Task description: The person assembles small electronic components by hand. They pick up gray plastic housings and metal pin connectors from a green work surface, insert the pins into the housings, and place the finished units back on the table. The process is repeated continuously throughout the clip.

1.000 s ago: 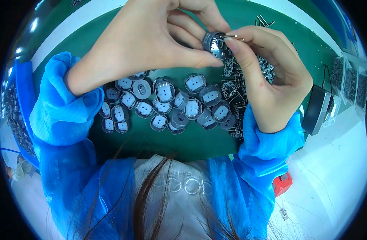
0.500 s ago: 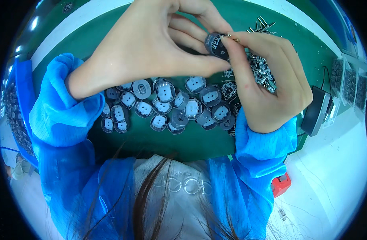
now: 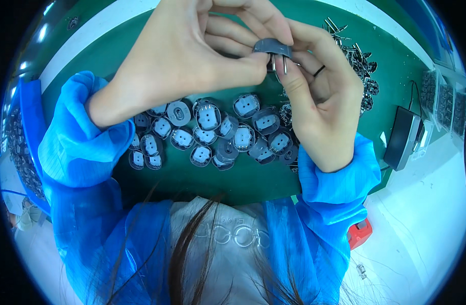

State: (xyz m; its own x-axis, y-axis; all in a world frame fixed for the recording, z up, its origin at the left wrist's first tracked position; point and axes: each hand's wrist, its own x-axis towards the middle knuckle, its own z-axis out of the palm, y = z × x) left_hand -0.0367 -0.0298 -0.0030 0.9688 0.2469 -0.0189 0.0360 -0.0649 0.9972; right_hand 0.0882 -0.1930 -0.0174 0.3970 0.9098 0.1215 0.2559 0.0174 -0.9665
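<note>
Above the green work surface (image 3: 187,175), both my hands hold one dark grey plug housing (image 3: 272,46) with metal pins (image 3: 285,66) pointing down toward me. My left hand (image 3: 182,61) grips its left side between thumb and fingers. My right hand (image 3: 327,107) closes on it from the right, thumb at the pins, and a thin black ring shows on one finger. Below lie several loose grey housings with pale inserts (image 3: 208,118). Behind my right hand spreads a heap of small metal parts (image 3: 367,71), partly hidden by it.
A blue bin (image 3: 34,101) full of dark parts stands at the left edge. At the right are a black box-shaped device (image 3: 401,137) with a cable and clear trays of parts (image 3: 446,101). A red object (image 3: 360,234) sits lower right, beside my sleeve.
The plug housing has been turned, so its pins now point toward me instead of its marked face showing. My right hand has rotated and moved slightly left, its fingers now behind the housing.
</note>
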